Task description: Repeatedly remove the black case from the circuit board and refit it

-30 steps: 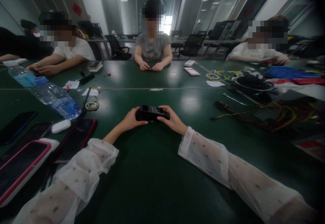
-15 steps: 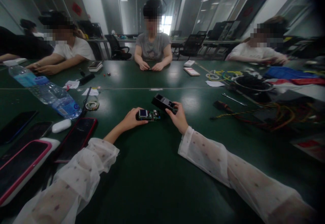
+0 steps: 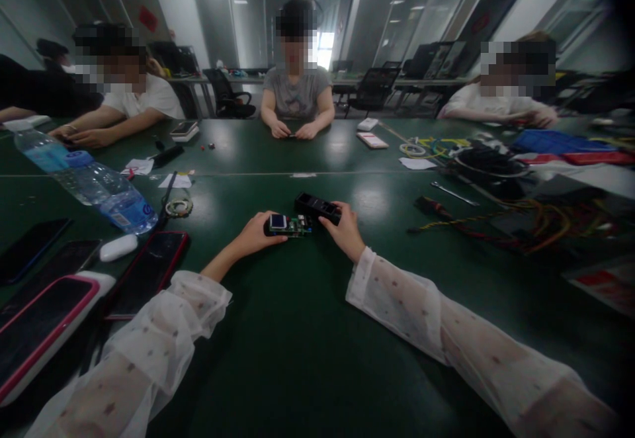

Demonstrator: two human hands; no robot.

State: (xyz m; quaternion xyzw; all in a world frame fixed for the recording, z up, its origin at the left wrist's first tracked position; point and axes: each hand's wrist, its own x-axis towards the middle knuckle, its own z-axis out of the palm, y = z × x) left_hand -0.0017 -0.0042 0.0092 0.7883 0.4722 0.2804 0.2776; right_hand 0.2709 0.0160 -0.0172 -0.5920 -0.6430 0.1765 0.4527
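My left hand (image 3: 261, 231) grips the left end of a green circuit board (image 3: 296, 226) that carries a small screen (image 3: 278, 221). Its components face up. My right hand (image 3: 347, 228) is closed on the right end of a black plastic case (image 3: 311, 205), thumb along the near side. The case lies just behind the board's right part, slanting down toward my right hand. Whether board and case touch, I cannot tell. Both are over the green table (image 3: 297, 345), at arm's length.
To my left are water bottles (image 3: 106, 193), a white earbud case (image 3: 118, 247) and several phones, one red-edged phone (image 3: 149, 272) nearest my forearm. On the right lie a wrench (image 3: 454, 193) and bundled wires (image 3: 526, 216). Across the table sits a person in grey (image 3: 296, 90), others beside.
The black case has tipped flatter and come down slightly in my right hand, closer to the board. My left hand and the board stay almost where they were.
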